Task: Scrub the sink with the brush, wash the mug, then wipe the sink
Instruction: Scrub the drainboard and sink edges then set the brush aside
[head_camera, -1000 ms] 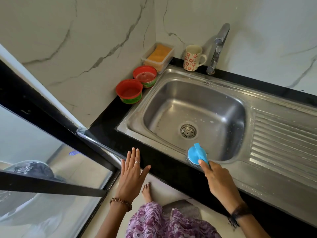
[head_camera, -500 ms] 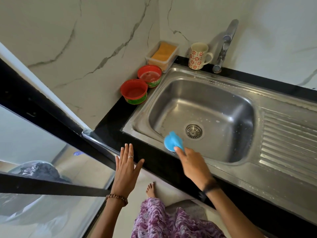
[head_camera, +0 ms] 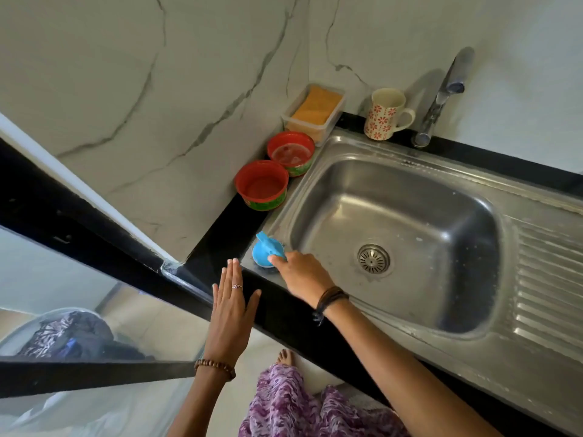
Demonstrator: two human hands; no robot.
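My right hand (head_camera: 301, 274), gripping the brush (head_camera: 267, 253), has slid left to the sink (head_camera: 394, 348) rim's near-left corner. Left hand (head_camera: 230, 307) hovers flat-fingered. I judge scrubbing continues.

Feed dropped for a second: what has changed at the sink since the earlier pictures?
The right hand, gripping the blue brush throughout, has swept it leftward along the sink's near rim to the front-left corner. The left hand stays flat and open at the counter edge. Mug and red bowls unmoved.
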